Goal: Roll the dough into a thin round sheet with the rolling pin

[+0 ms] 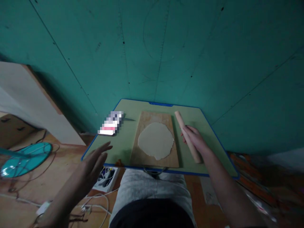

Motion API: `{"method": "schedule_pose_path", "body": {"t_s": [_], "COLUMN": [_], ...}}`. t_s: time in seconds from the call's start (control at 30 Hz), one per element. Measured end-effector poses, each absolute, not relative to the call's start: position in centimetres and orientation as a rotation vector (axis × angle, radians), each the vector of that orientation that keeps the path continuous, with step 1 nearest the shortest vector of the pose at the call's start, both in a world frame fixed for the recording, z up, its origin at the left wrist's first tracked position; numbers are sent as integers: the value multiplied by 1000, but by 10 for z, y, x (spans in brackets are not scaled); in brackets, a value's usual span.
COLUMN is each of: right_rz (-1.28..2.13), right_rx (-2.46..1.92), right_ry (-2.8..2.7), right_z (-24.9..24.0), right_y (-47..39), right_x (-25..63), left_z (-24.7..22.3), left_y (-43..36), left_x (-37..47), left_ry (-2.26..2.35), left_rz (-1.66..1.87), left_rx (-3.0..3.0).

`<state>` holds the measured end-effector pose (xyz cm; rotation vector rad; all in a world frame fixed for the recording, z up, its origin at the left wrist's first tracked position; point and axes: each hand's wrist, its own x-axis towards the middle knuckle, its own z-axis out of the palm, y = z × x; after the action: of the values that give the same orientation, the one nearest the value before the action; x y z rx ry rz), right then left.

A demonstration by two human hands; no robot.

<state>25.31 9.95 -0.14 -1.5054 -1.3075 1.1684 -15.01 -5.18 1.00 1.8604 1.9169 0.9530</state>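
Note:
A flat, roughly round sheet of rolled dough (156,140) lies on a wooden cutting board (158,116) in the middle of the small table (190,111). To the right of the board, my right hand (193,136) is closed around a wooden rolling pin (180,119), which slants along the tabletop. My left hand (95,161) hovers over the table's front left edge, fingers stretched out and nothing in it. Beyond that hand a phone (111,124), its picture pixelated, is on the table's left side. A thin knife blade (129,119) pokes out beside the phone.
A green wall (152,63) rises right behind the table. On the floor at left are a round turquoise base (30,158) and loose cables (104,202). A white box (106,180) holding cords stands under the table's front left. A pale panel (42,98) leans at far left.

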Motion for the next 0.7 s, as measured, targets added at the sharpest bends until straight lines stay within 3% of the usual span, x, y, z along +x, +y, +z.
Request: {"method": "schedule_pose_path", "body": {"t_s": [0.37, 0.5, 0.7], "right_rz": [1171, 1279, 1183], "right_rx": [-1651, -1734, -1816], "right_ry": [-1543, -1628, -1827], "right_z": [10, 14, 10], "right_y": [83, 72, 64], "right_x": [237, 237, 237], "left_z": [-22, -40, -45], "left_y": [18, 30, 26], "left_x": [-49, -26, -19], "left_ry": [1396, 1434, 1572], "left_rz": [709, 673, 644], "left_rx": [2530, 2659, 2673]}}
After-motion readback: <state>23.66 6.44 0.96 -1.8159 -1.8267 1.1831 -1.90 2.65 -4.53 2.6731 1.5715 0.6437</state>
